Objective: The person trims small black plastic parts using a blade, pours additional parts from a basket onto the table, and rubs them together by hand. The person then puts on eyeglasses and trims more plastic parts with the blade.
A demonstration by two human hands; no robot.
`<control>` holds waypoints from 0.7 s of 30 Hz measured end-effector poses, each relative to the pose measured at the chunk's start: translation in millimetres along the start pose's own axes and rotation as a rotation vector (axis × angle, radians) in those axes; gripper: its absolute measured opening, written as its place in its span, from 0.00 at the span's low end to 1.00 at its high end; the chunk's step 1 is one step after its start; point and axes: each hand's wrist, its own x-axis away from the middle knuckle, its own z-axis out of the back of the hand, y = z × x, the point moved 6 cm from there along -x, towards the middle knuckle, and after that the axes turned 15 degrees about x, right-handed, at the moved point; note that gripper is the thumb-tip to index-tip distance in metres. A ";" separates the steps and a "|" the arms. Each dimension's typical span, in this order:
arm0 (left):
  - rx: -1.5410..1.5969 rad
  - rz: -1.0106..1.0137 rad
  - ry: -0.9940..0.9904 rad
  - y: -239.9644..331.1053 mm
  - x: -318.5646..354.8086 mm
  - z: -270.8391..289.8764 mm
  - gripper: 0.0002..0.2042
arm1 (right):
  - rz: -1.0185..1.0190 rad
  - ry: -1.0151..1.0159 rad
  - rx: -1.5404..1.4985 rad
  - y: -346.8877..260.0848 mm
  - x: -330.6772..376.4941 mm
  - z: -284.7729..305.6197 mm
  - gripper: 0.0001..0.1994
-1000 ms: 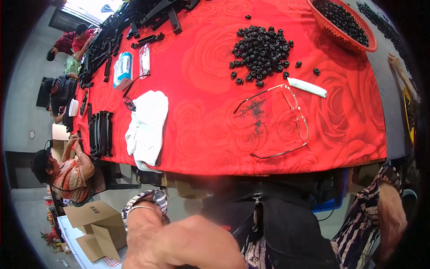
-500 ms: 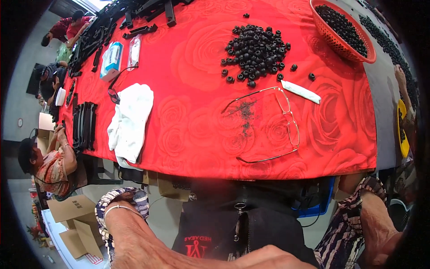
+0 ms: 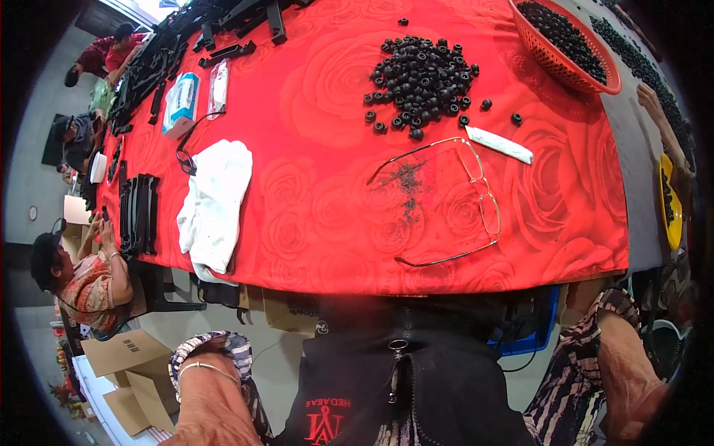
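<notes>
At the lower left, my left hand (image 3: 212, 427) runs off the bottom edge; a bangle circles the wrist and the fingers are out of sight. At the lower right only the wrist and a bit of my right hand (image 3: 632, 372) show, its fingers hidden too. Between my arms lies a black apron (image 3: 372, 372) with a zip and a red emblem. Ahead on the red rose-patterned cloth (image 3: 312, 245) rest unfolded eyeglasses (image 3: 485, 185), beside a scatter of black crumbs (image 3: 409, 182). Beyond them is a heap of small black ring-like parts (image 3: 420, 82). Neither hand touches these.
A white cloth (image 3: 216, 208), a tissue box (image 3: 181, 108) and long black parts (image 3: 139, 215) occupy the table's left. A white strip (image 3: 500, 145) lies by the glasses. A red basket (image 3: 547, 61) of black parts stands far right, near a yellow tray (image 3: 675, 215). Co-workers (image 3: 97, 286) sit along the left.
A hand that stretched across the bottom edge in front of the apron has dropped out of view. My left wrist sits slightly lower. The view has shifted a little; the table things stay put.
</notes>
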 end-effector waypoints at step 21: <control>-0.308 -0.249 -0.531 1.9 47.3 -50.8 0.21 | -0.033 0.018 0.085 -9.3 4.0 7.2 0.22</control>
